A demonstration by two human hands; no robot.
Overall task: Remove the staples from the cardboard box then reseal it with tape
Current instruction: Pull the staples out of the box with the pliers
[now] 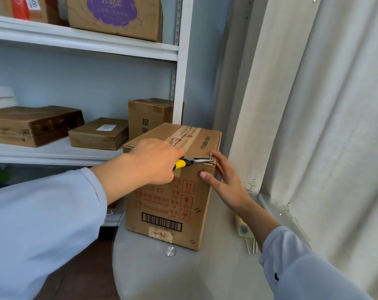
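Cardboard box (170,191) stood on round table (183,276). Our left hand (155,163) gripped pliers (192,162) at corner staple (210,155); right hand (221,180) spread, bracing corner. Box looked stiff, light.

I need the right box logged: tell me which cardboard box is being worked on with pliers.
The upright barcoded box on the round table, apart from the shelved boxes; the left hand holds pliers at its top edge.

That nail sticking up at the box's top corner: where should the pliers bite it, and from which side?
Best just under the head of the nail, on the bare shank above the cardboard box. Come in level from the left along the top edge, as the pliers already lie in the left hand; the right hand blocks the other side.
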